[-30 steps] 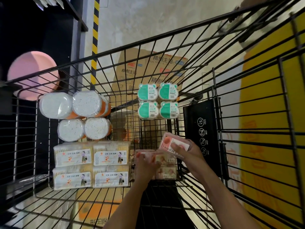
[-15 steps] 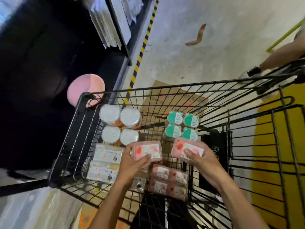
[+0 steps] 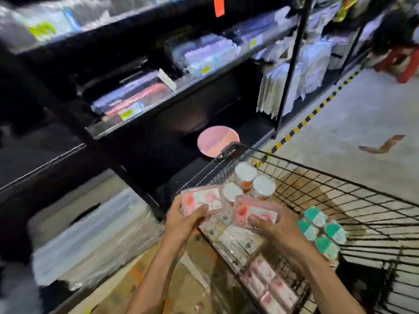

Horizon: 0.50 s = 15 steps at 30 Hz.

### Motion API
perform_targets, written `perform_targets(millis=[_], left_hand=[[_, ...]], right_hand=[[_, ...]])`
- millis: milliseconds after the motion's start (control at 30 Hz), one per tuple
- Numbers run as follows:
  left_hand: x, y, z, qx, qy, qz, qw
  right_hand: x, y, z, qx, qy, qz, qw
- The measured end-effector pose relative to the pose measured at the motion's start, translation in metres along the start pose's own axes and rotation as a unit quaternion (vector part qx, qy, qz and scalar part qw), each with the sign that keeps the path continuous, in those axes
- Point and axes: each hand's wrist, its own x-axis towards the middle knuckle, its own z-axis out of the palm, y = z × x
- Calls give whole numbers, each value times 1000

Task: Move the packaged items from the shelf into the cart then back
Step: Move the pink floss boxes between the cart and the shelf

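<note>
2 hands (image 3: 181, 219) (image 3: 277, 227), 2 pink pkgs (image 3: 201, 200) (image 3: 255, 213)

- The pack in the left hand (image 3: 205, 200) is pink, with a white label and a red-orange blotch.
- The pack in the right hand (image 3: 255, 215) is pink with the same white label.
- The cart (image 3: 340, 177) is black wire mesh.
- The round tubs (image 3: 244, 175) have white lids over orange bodies.
- The small packs (image 3: 322, 230) are teal-green with white labels.
- The shelf (image 3: 158, 94) is black, with yellow-green price tags.
- The floor stripe (image 3: 301, 123) is yellow and black.
- The disc (image 3: 217, 141) is pink.
</note>
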Motion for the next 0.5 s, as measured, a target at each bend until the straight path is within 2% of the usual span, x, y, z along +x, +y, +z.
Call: perform_targets(millis=[233,500], left_hand=[[-57,35,-126,-25,115,54,992],[-165,41,-337,-68,234,95,965]], right_hand=[[-6,-24,130,-33,-125,-42,991],[-61,-2,351,-85,-269,-57,958]])
